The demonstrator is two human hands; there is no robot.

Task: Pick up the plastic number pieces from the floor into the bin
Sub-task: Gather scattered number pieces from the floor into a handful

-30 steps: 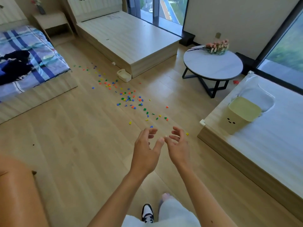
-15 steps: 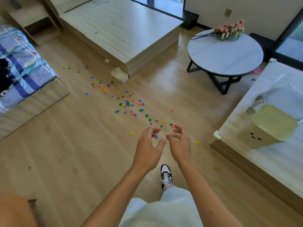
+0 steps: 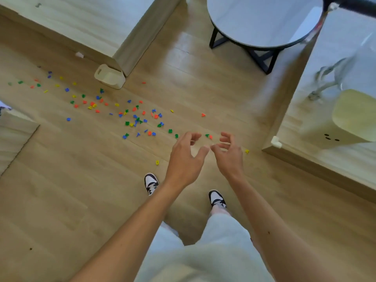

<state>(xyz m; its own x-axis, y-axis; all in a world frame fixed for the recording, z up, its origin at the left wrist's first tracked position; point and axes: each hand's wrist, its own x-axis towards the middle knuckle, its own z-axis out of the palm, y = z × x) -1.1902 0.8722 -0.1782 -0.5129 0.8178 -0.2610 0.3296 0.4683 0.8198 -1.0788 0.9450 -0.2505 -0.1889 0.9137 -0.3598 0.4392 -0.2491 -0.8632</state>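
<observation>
Above the floor (image 3: 81,180), your left hand (image 3: 187,157) and right hand (image 3: 230,155) hang loosely curled, holding nothing; crouch first, then pinch the nearest number pieces (image 3: 210,136) singly, working outward.

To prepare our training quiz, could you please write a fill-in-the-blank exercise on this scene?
The coloured number pieces lie scattered on the ___. The left hand and right hand each hold ___. The table with black legs has a ___ top.
Missing words: floor, nothing, round.
</observation>
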